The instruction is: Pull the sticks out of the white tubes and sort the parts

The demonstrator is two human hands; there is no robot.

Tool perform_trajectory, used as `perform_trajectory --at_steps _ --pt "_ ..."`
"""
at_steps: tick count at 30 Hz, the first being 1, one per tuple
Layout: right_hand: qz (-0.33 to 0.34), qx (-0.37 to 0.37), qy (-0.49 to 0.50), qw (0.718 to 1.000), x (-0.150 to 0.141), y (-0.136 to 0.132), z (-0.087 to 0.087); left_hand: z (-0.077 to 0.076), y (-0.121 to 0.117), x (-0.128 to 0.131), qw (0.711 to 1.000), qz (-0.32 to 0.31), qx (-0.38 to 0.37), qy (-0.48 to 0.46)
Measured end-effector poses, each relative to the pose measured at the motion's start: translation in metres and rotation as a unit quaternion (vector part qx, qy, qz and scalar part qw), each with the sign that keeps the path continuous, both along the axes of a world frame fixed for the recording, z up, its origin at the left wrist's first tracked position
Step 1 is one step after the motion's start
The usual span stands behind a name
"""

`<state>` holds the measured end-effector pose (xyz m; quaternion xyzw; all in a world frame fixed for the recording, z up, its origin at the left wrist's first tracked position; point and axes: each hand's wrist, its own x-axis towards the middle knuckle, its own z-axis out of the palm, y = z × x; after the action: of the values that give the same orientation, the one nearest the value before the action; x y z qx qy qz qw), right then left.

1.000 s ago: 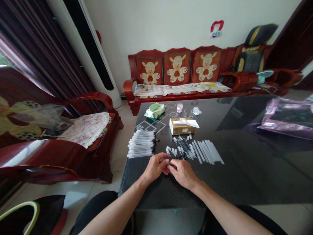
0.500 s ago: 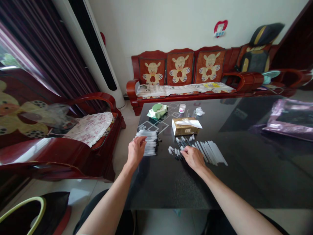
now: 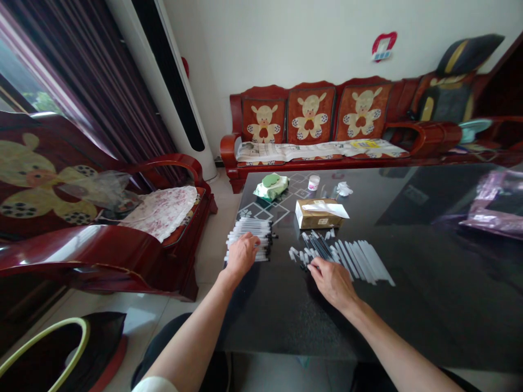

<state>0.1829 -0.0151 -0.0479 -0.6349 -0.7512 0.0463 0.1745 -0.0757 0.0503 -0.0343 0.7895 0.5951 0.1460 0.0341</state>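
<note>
My left hand [image 3: 244, 253] lies over a row of clear pens with black ends [image 3: 250, 226] at the table's left side. Its fingers are loosely bent and touch the pens; no pen is clearly gripped. My right hand [image 3: 333, 282] is at the near edge of a loose pile, thumb and forefinger pinched together low over the table. Whatever the pinch holds is hidden. Around those fingertips lie small whitish caps [image 3: 293, 253] and thin dark refills [image 3: 321, 246]. Right of them is a fan of frosted empty pen barrels [image 3: 365, 261], partly behind my right hand.
On the dark glossy table [image 3: 286, 316] a tissue box [image 3: 321, 216] stands behind the pile. Farther back are a green wipes pack [image 3: 271, 187], a small white cup [image 3: 314, 182] and crumpled tissue [image 3: 344, 189]. A purple plastic package [image 3: 494, 218] lies at the right.
My left hand has moved right and down over the pens. My right hand has drawn slightly toward me, away from the refills. The whole view has shifted a little.
</note>
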Motion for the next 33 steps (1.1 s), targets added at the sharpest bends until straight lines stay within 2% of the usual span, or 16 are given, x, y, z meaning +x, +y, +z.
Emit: perform_trajectory --at_steps 11,16,21,26,29,33 --pt "0.025 0.003 -0.008 1.000 -0.003 -0.001 -0.004 -0.007 -0.001 0.005 1.000 -0.016 -0.018 0.019" --pt "0.033 -0.006 -0.008 0.999 -0.003 -0.003 -0.002 -0.009 -0.005 0.005 0.999 -0.033 -0.025 -0.005" --pt "0.037 -0.018 -0.008 0.999 -0.005 -0.004 -0.002 -0.003 -0.007 -0.001 0.996 -0.067 -0.017 -0.055" --pt "0.044 -0.028 -0.008 0.999 -0.007 -0.004 -0.003 0.002 -0.015 -0.008 0.986 -0.120 -0.090 -0.067" --pt "0.047 -0.034 -0.010 0.998 -0.009 -0.004 -0.003 -0.001 -0.024 -0.007 0.978 -0.150 -0.142 -0.032" --pt "0.057 -0.040 -0.005 0.998 -0.011 -0.006 0.000 -0.006 -0.034 -0.005 0.969 -0.160 -0.188 0.023"
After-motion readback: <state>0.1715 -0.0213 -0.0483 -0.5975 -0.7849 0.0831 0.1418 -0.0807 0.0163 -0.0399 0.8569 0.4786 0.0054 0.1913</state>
